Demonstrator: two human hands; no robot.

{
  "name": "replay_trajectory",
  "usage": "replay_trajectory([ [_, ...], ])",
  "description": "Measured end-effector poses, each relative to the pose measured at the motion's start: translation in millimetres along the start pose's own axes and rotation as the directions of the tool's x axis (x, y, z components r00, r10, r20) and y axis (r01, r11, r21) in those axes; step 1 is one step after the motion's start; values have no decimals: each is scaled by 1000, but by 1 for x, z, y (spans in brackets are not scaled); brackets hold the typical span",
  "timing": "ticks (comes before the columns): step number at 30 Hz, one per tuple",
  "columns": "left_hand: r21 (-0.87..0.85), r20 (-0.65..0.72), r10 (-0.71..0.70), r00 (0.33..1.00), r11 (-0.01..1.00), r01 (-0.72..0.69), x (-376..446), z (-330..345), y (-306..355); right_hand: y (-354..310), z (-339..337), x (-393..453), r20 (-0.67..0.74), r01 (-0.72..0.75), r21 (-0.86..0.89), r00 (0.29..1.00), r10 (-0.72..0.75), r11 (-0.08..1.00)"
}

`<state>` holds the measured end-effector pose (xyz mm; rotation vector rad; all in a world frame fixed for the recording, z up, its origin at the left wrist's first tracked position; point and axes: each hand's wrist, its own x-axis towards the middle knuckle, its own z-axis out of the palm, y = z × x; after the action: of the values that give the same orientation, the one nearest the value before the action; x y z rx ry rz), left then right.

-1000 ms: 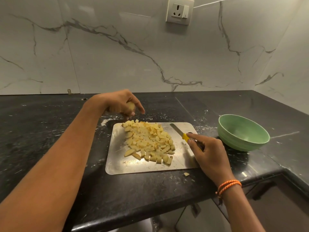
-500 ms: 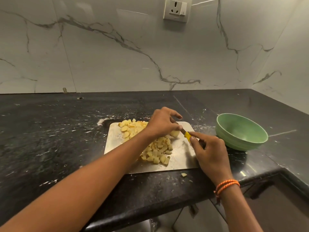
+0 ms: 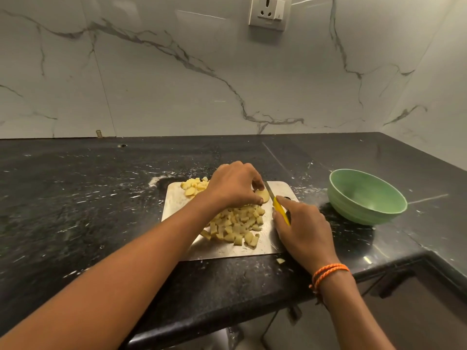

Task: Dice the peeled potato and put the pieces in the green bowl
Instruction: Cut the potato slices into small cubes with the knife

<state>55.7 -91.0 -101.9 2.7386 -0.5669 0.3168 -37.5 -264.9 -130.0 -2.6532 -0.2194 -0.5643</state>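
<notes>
A steel cutting board (image 3: 174, 198) lies on the black counter with a heap of diced potato (image 3: 235, 223) on it. My left hand (image 3: 235, 184) reaches across the heap and pinches a last potato piece (image 3: 262, 195) down on the board's far right part. My right hand (image 3: 302, 228) grips a knife by its yellow handle (image 3: 280, 210); the blade (image 3: 270, 189) lies right beside that piece. The green bowl (image 3: 366, 197) stands to the right of the board, and no pieces show inside it.
One stray potato bit (image 3: 280, 260) lies on the counter just past the board's near edge. White marble walls close the back and right, with a wall socket (image 3: 269, 11) above. The counter's front edge drops off close below the board.
My left hand carried the potato piece from behind the board's far left corner over to the right side and set it down beside the blade. The right hand kept hold of the knife.
</notes>
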Motion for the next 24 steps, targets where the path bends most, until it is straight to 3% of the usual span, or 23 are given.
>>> replay_trajectory([
  [5, 8, -63, -62, 996, 998, 62, -1, 3, 1, -6, -1, 1, -78, 45, 12, 996, -44, 999],
  [11, 38, -141, -136, 981, 989, 142, -1, 11, 7, -8, 0, -1, -9, 65, -8, 998, -65, 998],
  [20, 50, -148, -149, 978, 986, 158, 0, 12, 6, 3, -13, -44, -11, 49, 22, 999, -48, 999],
  [24, -36, -101, -178, 979, 984, 175, 3, 5, 2, 1, -16, -46, -127, 27, 140, 992, -9, 990],
])
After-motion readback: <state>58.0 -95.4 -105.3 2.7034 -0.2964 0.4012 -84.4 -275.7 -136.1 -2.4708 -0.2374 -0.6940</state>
